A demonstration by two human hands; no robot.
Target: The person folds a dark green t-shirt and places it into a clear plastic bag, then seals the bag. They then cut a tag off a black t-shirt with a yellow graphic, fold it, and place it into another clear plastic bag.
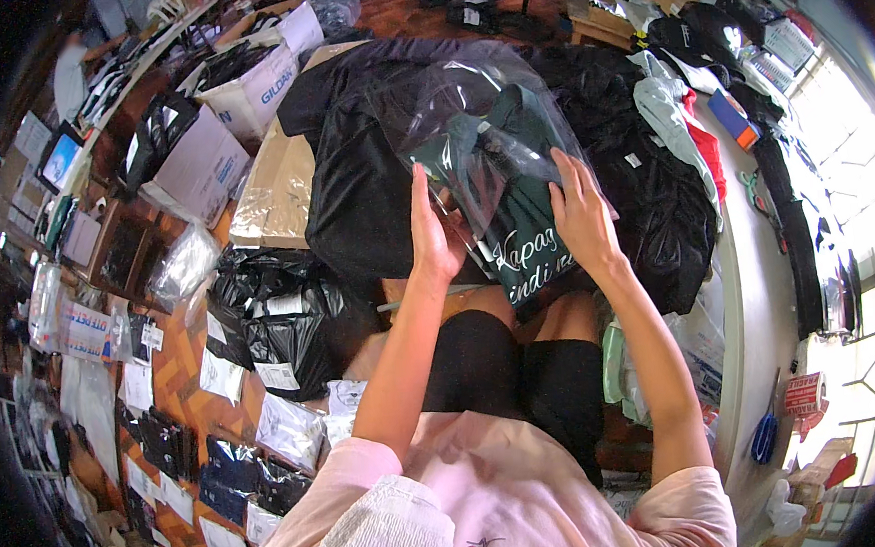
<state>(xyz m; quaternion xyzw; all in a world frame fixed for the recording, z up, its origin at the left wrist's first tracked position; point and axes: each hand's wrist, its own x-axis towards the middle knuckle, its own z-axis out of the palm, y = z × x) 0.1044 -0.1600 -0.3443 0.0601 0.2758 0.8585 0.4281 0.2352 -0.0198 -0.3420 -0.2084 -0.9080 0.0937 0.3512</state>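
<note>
- A dark green shirt [523,198] shows through a clear bag [456,82] at the black cloth's [352,193] near edge.
- Our left hand [435,239] and right hand [586,219] flank it; whether either grip clamps, we cannot tell.
- We seem to be aligning the two; next calls for steadying both sides.

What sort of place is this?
Probably a small clothing packing space: there's a dark green garment in a clear plastic bag, labelled black parcels, and open cardboard boxes.
</note>
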